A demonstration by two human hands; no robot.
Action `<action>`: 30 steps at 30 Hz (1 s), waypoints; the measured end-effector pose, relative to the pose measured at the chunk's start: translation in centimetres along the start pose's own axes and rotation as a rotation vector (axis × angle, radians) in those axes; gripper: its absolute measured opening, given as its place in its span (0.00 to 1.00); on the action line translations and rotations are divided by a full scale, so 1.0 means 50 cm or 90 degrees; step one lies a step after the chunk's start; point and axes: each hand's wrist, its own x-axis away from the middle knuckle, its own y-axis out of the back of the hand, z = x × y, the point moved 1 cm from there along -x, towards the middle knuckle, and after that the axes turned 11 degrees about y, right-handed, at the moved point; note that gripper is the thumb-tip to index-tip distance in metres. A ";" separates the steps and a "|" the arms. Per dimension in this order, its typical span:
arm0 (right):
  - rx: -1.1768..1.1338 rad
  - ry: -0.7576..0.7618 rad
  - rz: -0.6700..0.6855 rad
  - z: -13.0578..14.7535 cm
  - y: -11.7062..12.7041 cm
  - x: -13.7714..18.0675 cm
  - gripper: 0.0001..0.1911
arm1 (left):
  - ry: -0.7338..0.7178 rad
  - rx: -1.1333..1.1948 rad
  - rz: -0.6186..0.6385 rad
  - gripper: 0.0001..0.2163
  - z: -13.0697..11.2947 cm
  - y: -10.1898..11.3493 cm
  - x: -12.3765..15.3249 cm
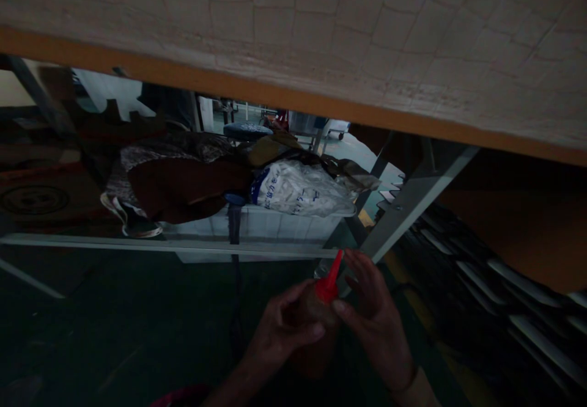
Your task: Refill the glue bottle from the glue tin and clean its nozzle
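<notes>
In the head view, my left hand [287, 327] is wrapped round a squeeze bottle [316, 340] with a dark, dim body. The bottle stands nearly upright, and its red pointed nozzle cap [328, 286] tilts slightly right. Close beside the cap is my right hand [373, 315], its thumb at the bottle's shoulder and its fingers raised near the nozzle tip. A gap shows between that thumb and the fingers. The lower part of the bottle fades into shadow.
Above the hands spans a worktop [298, 40] with an orange-brown edge. Beneath it a metal crossbar [183, 245] runs in front of a white bin [284, 227], which bears cloth and a printed plastic bag [302, 190]. A slanted metal leg [413, 205] stands right; a carton [36, 193] sits left.
</notes>
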 end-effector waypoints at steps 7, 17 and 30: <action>0.037 -0.041 0.003 0.014 0.007 -0.011 0.25 | -0.032 -0.091 -0.094 0.24 0.003 -0.001 0.005; 0.468 0.287 -0.012 0.029 -0.017 -0.010 0.03 | -0.057 -0.177 -0.268 0.25 0.021 0.001 -0.018; 0.550 0.406 0.011 0.029 -0.029 -0.013 0.06 | -0.058 -0.171 -0.273 0.24 0.023 0.006 -0.016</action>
